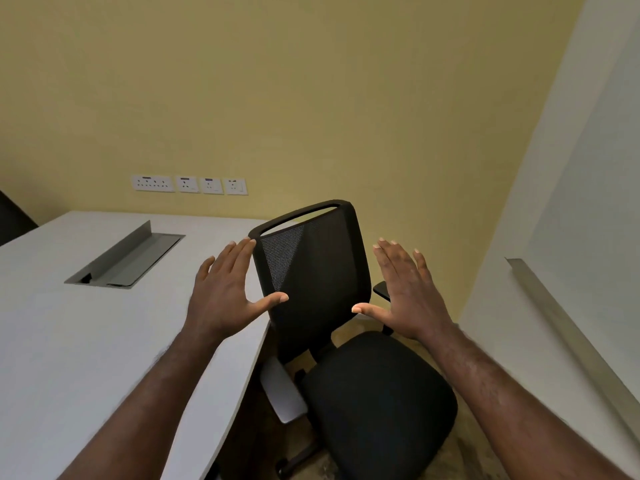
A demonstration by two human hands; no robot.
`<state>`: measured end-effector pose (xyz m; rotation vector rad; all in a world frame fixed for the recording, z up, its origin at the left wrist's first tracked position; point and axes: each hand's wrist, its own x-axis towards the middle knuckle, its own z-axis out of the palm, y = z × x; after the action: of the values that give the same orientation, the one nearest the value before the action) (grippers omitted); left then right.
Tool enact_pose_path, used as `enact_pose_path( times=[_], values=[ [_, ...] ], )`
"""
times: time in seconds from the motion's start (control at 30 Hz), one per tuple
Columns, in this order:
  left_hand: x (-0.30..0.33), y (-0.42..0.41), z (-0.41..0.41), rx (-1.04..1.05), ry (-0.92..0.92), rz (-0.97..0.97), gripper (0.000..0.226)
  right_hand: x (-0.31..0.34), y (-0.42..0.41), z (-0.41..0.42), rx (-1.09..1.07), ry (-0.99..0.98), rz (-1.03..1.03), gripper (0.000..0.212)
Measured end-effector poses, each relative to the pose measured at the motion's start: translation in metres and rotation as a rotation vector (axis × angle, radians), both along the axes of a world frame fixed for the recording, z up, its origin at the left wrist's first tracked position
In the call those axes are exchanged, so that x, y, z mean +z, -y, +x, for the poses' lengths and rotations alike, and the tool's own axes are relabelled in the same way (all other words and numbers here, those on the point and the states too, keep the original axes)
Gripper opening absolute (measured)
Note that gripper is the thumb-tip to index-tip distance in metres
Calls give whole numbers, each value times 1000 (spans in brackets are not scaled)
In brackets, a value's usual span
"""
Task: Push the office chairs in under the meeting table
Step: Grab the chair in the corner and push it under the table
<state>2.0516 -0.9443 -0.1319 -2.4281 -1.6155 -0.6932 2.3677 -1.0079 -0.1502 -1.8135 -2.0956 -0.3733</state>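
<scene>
- A person's left hand (227, 292) and right hand (403, 289) hang flat and spread, fingers straight, either side of the backrest of a black office chair (322, 271) at the centre of the frame; neither hand grips anything, and whether either touches the mesh cannot be told.
- The chair stands at the rounded end of the pale meeting table (69, 341), its seat (377, 400) turned toward the camera at lower right and not yet under the tabletop; one grey armrest (282, 389) sits just beside the table's edge.
- To do this well, the chair likely needs swivelling so the seat faces the table, then an even push on both sides of the backrest, with the armrests watched against the tabletop's edge.
- A cable tray (128, 259) with its lid raised is let into the tabletop at left of the frame.
- A row of wall sockets (188, 184) runs along the yellow wall (311, 98) above the table; a white wall with a metal rail (561, 327) closes in at right, leaving little room to turn the chair.
</scene>
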Motion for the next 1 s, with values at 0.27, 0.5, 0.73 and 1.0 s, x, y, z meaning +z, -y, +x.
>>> enact_pose_path(
  times=[0.27, 0.5, 0.73, 1.0],
  values=[
    [-10, -62, -5, 22, -59, -17, 112, -14, -69, 5, 13, -5, -31, 108],
    [-17, -103, 6, 71, -102, -54, 113, -27, -129, 23, 52, -32, -48, 109],
    [-21, -139, 1, 129, -99, -69, 111, -39, -180, 22, 95, -51, -51, 109],
    [-25, -228, -9, 80, -144, -83, 93, -52, -243, -1, 75, -92, -74, 107]
  ],
)
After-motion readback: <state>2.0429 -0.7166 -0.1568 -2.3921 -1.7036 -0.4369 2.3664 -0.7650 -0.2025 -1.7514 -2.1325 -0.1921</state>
